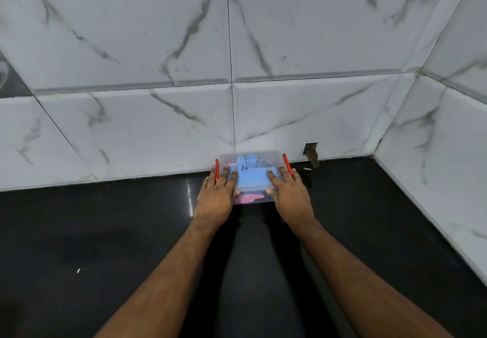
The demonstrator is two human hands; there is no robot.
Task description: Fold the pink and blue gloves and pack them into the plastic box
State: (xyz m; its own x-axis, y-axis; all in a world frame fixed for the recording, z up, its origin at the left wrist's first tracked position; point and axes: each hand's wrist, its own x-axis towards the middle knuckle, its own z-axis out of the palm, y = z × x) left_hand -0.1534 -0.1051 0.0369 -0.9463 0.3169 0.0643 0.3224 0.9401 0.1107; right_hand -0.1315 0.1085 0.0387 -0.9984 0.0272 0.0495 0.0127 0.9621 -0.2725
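A small clear plastic box (252, 165) with a clear lid sits on a glossy black countertop (105, 232), pushed close to the foot of a white marble-patterned tiled wall (158, 47). At the box's left end a red clip latch (217, 170) stands upright. The left hand (220, 195) lies flat on the left part of the lid, fingers straight and slightly spread, pressing down, its outer fingers beside that latch. Through the lid a blue glove (250, 174) shows folded on top, with a pink glove (249, 198) beneath it, visible at the box's near edge and a little at its far left corner. The right hand (288, 192) rests flat on the right part of the lid, fingers straight, thumb at the box's near edge. A second red clip latch (286, 163) is at the box's right end, touching the right hand's outer fingers. Right of the box, a rough dark hole (311, 153) breaks the wall at counter level.
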